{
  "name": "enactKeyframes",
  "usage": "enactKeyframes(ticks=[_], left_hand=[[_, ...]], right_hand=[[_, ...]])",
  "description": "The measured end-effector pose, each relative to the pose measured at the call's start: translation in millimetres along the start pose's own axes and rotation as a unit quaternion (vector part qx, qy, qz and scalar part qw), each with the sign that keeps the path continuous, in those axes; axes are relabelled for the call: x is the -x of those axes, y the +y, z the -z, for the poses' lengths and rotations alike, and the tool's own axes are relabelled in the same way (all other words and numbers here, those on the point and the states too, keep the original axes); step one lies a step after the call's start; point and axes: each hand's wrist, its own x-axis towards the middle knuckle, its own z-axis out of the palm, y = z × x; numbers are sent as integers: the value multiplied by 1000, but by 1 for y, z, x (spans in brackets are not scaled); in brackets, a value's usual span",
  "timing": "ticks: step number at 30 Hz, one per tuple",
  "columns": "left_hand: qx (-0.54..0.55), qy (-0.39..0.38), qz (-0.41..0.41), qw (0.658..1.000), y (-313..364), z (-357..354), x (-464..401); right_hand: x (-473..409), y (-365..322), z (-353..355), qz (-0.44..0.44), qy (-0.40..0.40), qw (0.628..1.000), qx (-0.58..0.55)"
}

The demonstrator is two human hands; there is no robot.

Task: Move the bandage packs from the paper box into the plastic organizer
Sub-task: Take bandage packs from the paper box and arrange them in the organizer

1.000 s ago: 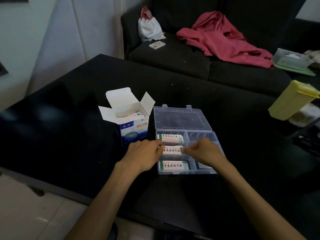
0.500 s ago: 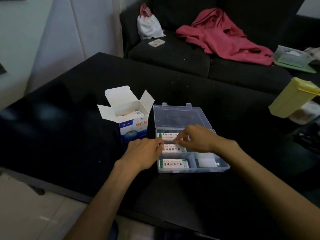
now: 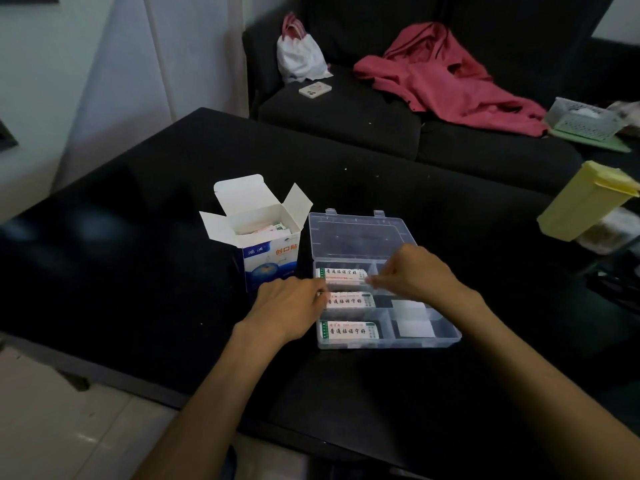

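Pinching the far bandage pack (image 3: 341, 275), right hand (image 3: 414, 273) meets its end.

Dim, flat indoor light, faint glare on the black table (image 3: 145, 237), wide-angle bending at soft edges.

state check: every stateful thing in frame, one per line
paper box: upright, flaps open, packs inside
plastic organizer: lid open, laid back
bandage packs: three in the organizer's left compartments, lying flat
left hand: fingers curled at the middle pack's left end
right hand: fingertips at the far pack's right end
yellow container: tilted, lid shut
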Motion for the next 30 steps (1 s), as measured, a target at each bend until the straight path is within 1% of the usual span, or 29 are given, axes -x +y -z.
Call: enactKeyframes(ticks=[2,4,7,9,19,21,23,24,25,27,28,29,30], left_hand=[[2,1,-1,1000,-1,-1,0],[7,-3,-3,1000,0,-1,1],[10,-3,-6,1000,0,-2,1],[10,-1,-6,1000,0,-2,1],[16,-4,-2,1000,-1,0,3],[23,19,-9,1000,1,7,8],[54,99,-25,993,7,17,15],[74,163,-28,983,10,24,20],[96,240,-22,966,11,30,26],[127,409,2,904,6,42,35],[123,465,23,877,0,44,36],[113,489,52,864,-8,45,36],[100,486,87,864,-17,46,35]], right_hand=[[5,5,-3,-54,-48,997,-35],[9,9,-11,-66,-85,991,-83],[14,11,-20,-67,-76,983,-154],[20,9,-20,-67,-72,981,-168],[28,0,-21,-72,-15,996,-48],[29,1,-14,-76,-6,996,-44],[31,-1,0,-67,13,996,-51],[32,-4,8,-52,26,996,-60],[33,-10,17,-29,50,996,-70],[38,-31,28,39,129,987,-90],[41,-43,29,85,174,977,-88],[44,-57,29,140,208,965,-74],[45,-70,27,194,222,954,-53]])
